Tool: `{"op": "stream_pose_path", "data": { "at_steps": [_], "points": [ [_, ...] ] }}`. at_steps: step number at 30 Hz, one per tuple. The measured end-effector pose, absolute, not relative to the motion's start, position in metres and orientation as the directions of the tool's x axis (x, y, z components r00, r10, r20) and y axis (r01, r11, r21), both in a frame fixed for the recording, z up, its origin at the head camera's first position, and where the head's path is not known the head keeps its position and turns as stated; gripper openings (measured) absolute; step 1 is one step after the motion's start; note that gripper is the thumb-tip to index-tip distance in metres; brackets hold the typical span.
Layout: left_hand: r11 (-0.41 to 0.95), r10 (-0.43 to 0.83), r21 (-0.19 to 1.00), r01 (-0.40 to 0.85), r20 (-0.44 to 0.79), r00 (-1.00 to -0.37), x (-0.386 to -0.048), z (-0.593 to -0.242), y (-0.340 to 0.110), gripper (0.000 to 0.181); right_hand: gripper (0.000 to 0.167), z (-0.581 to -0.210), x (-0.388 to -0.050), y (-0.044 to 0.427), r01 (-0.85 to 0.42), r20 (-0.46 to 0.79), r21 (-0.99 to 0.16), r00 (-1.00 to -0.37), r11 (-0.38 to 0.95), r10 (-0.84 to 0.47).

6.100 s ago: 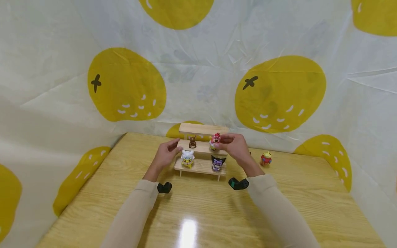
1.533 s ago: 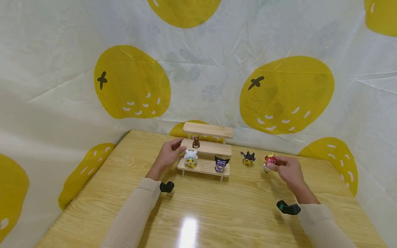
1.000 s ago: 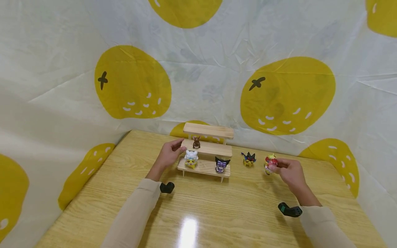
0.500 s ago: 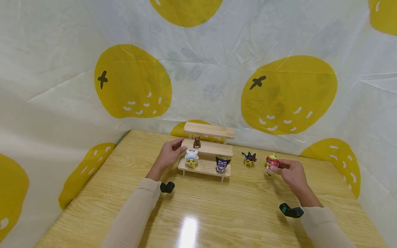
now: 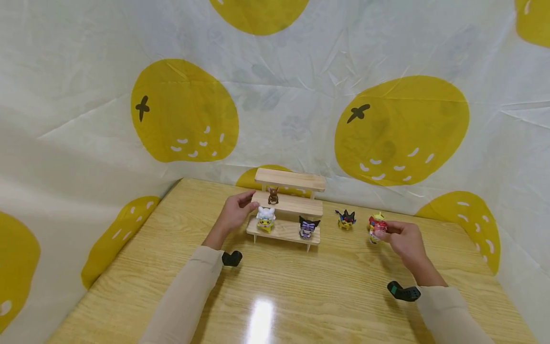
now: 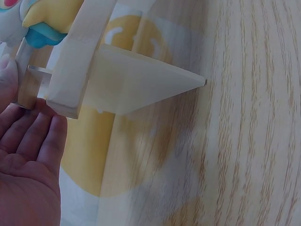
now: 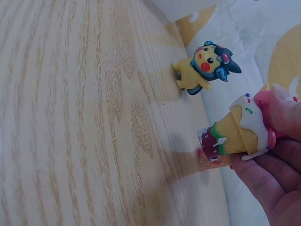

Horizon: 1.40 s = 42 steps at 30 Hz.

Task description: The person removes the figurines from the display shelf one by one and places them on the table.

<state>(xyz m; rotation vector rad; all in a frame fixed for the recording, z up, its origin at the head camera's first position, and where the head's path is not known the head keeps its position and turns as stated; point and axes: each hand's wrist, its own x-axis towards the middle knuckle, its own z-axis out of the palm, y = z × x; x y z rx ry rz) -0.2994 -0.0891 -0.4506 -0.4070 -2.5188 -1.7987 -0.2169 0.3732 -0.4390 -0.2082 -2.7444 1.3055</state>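
My left hand (image 5: 235,211) grips the left end of the three-tier wooden display stand (image 5: 296,206), thumb and fingers at its middle shelf. In my right hand (image 5: 406,240) I hold a pink figurine with an ice-cream-cone body (image 7: 237,129), pinched between thumb and fingers and tilted just above the table. Directly behind it stands a red-caped, green-headed figurine (image 5: 378,217), mostly hidden. A brown figurine (image 5: 273,196) sits on the middle shelf. The lowest shelf bears a white-hatted yellow figurine (image 5: 266,220) at left and a black-and-purple one (image 5: 307,228) at right.
A black-eared yellow figurine (image 5: 345,219) stands on the wooden table (image 5: 301,291) between the stand and my right hand. Behind the table hangs a white cloth (image 5: 283,110) printed with yellow fruit. Black wrist devices (image 5: 403,291) sit by both cuffs.
About six seconds ago my right hand held the pink figurine at the middle shelf's right end; it has since carried it right. Over the last second both hands stay nearly still.
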Motion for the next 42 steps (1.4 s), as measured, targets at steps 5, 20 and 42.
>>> {"op": "stream_pose_path", "data": {
  "at_steps": [5,20,42],
  "points": [
    [0.308,0.196,0.927,0.215,0.160,-0.968,-0.2993,-0.4514,-0.0889,0.054,0.048,-0.4394,-0.2169,0.3750,0.083,0.029,-0.777,-0.986,0.625,0.167],
    [0.301,0.207,0.927,0.224,0.166,-0.964,-0.2989,-0.4505,-0.0880,0.055,0.052,-0.4396,-0.2175,0.3799,0.103,0.012,-0.774,-0.984,0.624,0.177],
    [0.304,0.200,0.926,0.223,0.167,-0.965,-0.2980,-0.4496,-0.0892,0.053,0.049,-0.4428,-0.2207,0.3819,0.096,0.012,-0.778,-0.986,0.620,0.168]
  ]
}}
